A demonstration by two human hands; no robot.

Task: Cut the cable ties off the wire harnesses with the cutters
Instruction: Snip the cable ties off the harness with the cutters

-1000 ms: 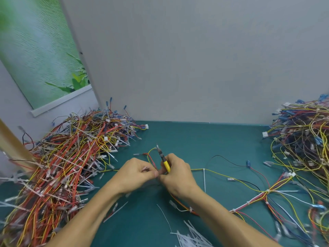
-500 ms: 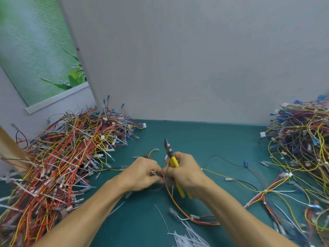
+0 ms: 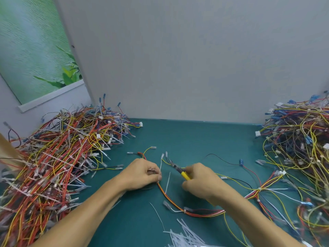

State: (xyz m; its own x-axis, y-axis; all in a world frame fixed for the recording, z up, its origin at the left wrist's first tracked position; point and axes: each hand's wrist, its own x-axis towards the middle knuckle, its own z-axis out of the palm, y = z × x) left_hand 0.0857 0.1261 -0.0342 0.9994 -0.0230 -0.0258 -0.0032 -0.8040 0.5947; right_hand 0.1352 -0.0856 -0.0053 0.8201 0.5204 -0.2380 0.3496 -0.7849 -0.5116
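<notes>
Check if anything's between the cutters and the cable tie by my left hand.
Nothing visible does: the cutters in the right hand point at the cable tie standing up from the wire harness in the left hand.

On the table (image 3: pixel 195 138), the left heap (image 3: pixel 58 157) and the right heap (image 3: pixel 299 148) of wire harnesses flank a single harness (image 3: pixel 170 198), with the wall panel (image 3: pixel 178 59) behind. The left hand (image 3: pixel 142 172) grips its left end; the right hand (image 3: pixel 199 180), beside it, holds the cutters (image 3: pixel 179 169). Cut cable ties (image 3: pixel 185 234) lie nearest, before the hands
</notes>
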